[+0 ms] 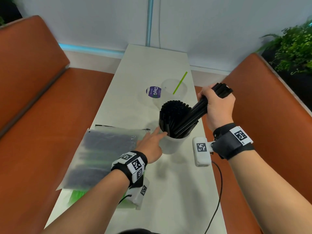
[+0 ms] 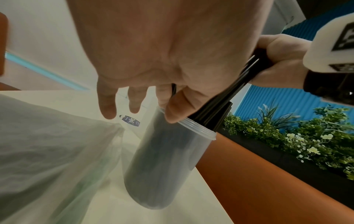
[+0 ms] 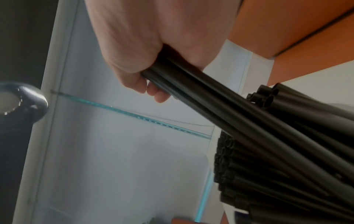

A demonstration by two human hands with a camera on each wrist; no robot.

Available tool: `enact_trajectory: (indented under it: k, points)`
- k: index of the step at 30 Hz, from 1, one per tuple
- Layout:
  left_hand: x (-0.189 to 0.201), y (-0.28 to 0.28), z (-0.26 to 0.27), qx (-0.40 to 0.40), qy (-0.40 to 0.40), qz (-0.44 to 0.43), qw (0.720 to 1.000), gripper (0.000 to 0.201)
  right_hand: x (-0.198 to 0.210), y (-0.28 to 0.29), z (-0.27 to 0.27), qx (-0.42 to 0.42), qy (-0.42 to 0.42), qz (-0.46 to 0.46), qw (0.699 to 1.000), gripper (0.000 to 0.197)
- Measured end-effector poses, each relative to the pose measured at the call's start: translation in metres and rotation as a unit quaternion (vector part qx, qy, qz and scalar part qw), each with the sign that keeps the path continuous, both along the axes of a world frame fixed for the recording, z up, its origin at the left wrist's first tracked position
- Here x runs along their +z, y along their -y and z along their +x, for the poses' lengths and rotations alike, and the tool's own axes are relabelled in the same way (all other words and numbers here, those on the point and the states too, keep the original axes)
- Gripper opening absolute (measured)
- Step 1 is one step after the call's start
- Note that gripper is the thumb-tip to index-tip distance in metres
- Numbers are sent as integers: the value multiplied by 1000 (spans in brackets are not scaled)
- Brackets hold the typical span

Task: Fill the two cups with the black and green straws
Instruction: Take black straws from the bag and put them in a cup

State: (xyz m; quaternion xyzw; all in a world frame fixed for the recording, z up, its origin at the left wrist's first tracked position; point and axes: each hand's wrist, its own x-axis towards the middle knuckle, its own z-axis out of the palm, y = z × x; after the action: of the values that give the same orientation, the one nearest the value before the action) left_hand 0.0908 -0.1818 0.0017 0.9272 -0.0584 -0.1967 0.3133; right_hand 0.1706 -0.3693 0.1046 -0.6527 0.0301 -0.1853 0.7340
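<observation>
in the head view, a long white surface [image 1: 168,183] ran away between two orange benches, and on it near the middle stood a clear cup [image 1: 170,144] crammed with upright black straws [image 1: 173,114]. the right hand [image 1: 217,107] had its grip clamped round a further bundle of black straws [image 1: 199,108], held slanted with the lower ends down among those in the cup and the upper ends sticking out past the knuckles to the far right. the left hand [image 1: 152,146] lay just left of the cup, fingers fairly straight, a fingertip touching the cup's rim; its grip was apart and held nothing. farther off stood a second clear cup [image 1: 175,92] with a single green straw [image 1: 180,83] leaning in it, and left of that a purple label [image 1: 154,92]. on the near left lay a frosted plastic bag [image 1: 104,156] with dark and green straws inside, and green straws showed under its near edge. in the left wrist view, the left hand [image 2: 162,53] filled the top, its thumb pressed on the ribbed rim of the clear cup [image 2: 168,159], the other fingers loose and straight beyond it; the right hand [image 2: 281,60] gripped the slanted bundle [image 2: 220,104] entering the cup mouth, and a planter of greenery sat to the right. in the right wrist view, the right hand [image 3: 153,45] was wrapped tightly round the bundle [image 3: 220,109], whose lower ends ran down among the open tops of the packed straws [image 3: 239,174].
</observation>
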Motion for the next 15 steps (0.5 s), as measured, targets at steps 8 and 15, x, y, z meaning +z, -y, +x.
enact_trajectory:
  k: [8,15]
  points:
    - [-1,0,2,5,10,13,1000,80,-52,-1,4,2,-91,-220,971,20]
    - [2,0,3,7,26,11,1000,74,-79,-8,-7,75,-162,-383,906,47]
